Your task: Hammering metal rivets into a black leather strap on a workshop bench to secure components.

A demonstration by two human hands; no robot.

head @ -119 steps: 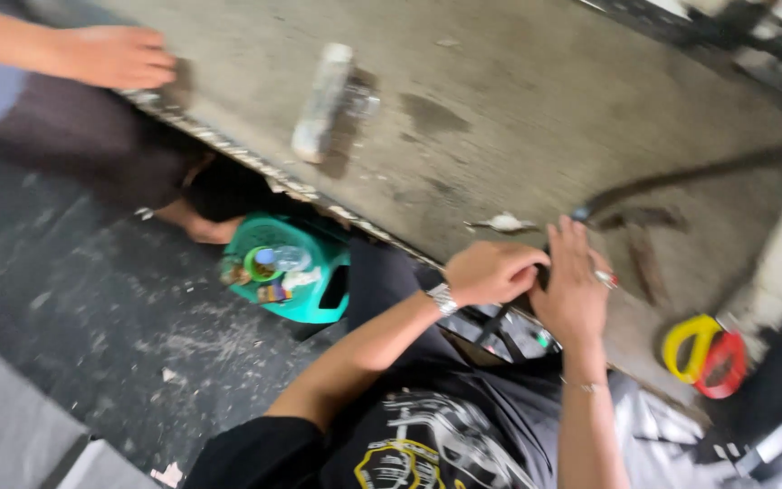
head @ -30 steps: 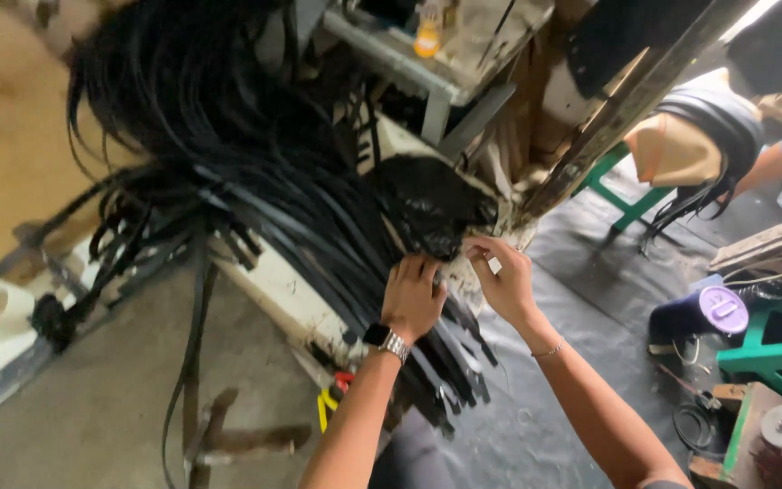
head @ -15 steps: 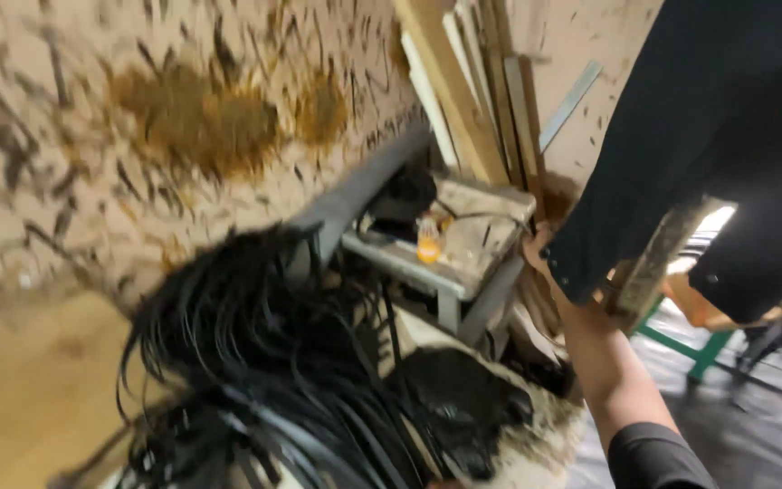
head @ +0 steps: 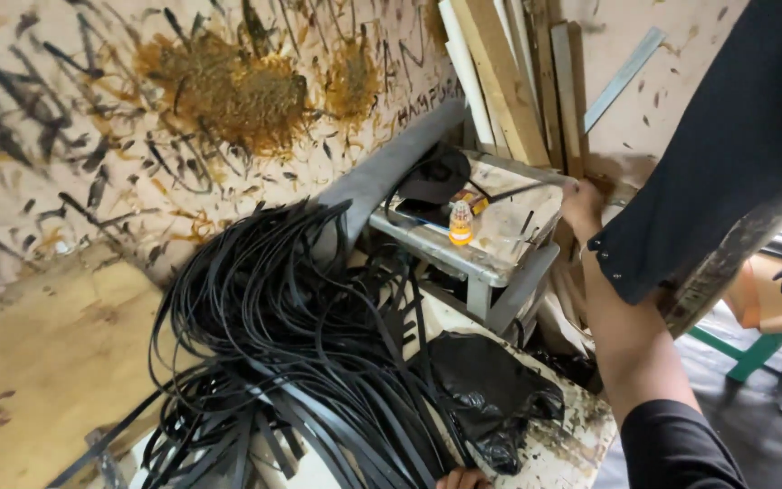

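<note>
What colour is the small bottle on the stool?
The small bottle is orange-yellow with a clear top, seen in the head view.

Right hand (head: 581, 204) reaches behind hanging black fabric (head: 726, 145) at upper right; black straps (head: 282, 362) fill the lower centre.

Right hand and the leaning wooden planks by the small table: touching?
Cannot tell. In the head view the right hand reaches the base of the wooden planks, but hanging black cloth hides the fingers.
</note>
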